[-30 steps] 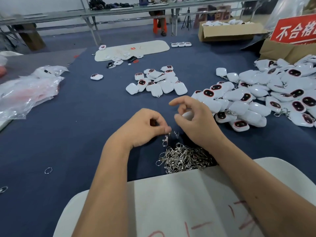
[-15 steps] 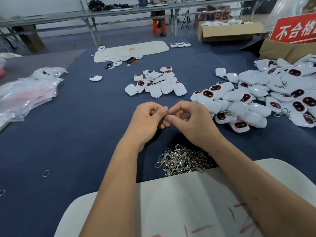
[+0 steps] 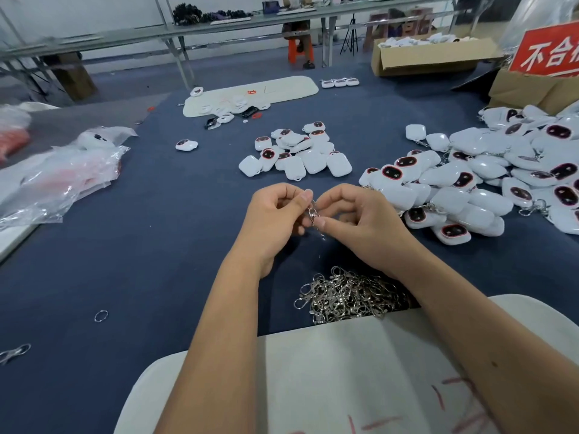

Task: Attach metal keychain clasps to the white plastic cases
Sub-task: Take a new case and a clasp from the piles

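My left hand and my right hand meet above the blue table, both pinching one small metal keychain clasp between thumbs and fingertips. A heap of loose metal clasps lies just below my wrists. A small group of white plastic cases sits beyond my hands. A large pile of white cases with dark oval faces, some with clasps on them, spreads to the right. Neither hand touches a case.
A white foam board lies at the near edge under my forearms. Clear plastic bags lie at the left. A loose ring and a stray clasp lie at the near left. Cardboard boxes and a red sign stand far right.
My hands rose from the clasp heap and came together. One clasp that hung from my left fingers is now pinched by both hands.
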The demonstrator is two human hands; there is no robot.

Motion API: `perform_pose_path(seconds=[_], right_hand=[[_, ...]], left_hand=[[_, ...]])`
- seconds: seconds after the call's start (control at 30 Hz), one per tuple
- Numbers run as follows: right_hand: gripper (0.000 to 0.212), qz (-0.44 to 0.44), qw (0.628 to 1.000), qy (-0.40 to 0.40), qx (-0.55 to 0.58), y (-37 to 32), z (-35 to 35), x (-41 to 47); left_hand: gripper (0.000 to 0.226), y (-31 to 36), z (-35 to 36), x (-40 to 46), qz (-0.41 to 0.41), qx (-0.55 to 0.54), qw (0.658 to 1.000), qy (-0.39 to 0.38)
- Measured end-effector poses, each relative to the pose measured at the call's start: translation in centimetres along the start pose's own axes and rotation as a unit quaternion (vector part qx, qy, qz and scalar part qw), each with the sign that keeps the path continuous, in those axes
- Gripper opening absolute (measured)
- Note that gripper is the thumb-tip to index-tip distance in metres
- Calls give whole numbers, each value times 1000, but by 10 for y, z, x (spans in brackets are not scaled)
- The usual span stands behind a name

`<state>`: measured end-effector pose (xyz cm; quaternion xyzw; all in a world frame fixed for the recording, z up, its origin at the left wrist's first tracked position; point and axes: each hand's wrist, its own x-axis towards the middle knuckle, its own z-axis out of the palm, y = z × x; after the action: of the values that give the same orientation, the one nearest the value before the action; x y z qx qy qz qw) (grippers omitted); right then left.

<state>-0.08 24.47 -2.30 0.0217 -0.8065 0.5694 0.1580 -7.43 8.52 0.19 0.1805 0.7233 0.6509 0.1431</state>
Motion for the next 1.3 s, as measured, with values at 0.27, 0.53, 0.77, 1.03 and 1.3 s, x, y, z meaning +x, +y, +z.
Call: perform_pose_path(seconds=[0.27,0.53,0.77,1.03,1.3], right_hand=[[12,-8,997,39,69,-2,-3,-1],[3,-30,995,89,23,-2,-1,-2],[15,-21,995,96,25,-4,0,0],[15,24,987,119,108,-8,-3,0],[24,17,986,122,111,-7,-2,-1]], left_hand=[[29,6,0,0,-31,-91,995,23],[25,4,6,-1,16,16,1000,4],[25,6,9,-2,14,-15,999,-32],[18,4,8,-1,48,-36,997,-47],[8,2,7,-1,112,32,992,-40]])
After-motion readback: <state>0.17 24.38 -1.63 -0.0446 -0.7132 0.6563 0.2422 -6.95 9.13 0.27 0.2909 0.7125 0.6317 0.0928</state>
